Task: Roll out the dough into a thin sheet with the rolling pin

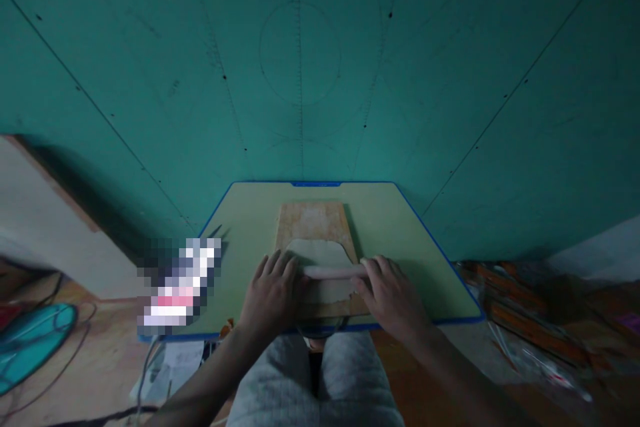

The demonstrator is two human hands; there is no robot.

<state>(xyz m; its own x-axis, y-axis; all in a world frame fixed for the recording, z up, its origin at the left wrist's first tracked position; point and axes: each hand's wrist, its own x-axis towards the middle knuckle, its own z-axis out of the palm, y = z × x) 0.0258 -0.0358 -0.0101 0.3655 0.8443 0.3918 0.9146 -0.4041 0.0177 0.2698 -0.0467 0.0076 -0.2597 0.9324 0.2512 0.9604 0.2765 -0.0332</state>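
1. The left hand (270,287) has its grip closed over the left end of a pale rolling pin (333,272), above the left edge of the wooden board (313,217).
2. The right hand (393,290) has its grip closed over the pin's other end, at the board's right edge, the thumb lying along the pin.
3. The rolling pin lies crosswise over the near half of the board, on top of a flat, pale sheet (320,250) with uneven edges (its material is hard to tell in this dim light).
4. The board rests on a small pale-green counter (410,240) with a blue rim, which extends beyond it on both sides.
5. Left of the board, at the counter's edge, sits an item (183,287) hidden by pixelation.
6. On the near side of the board are the person's legs (270,373) in grey trousers.
7. Beyond the board rises a green wall (320,127) bearing pencilled circles and ruled lines.
8. Well to the right of the board, mixed clutter (530,320) lies on the floor.
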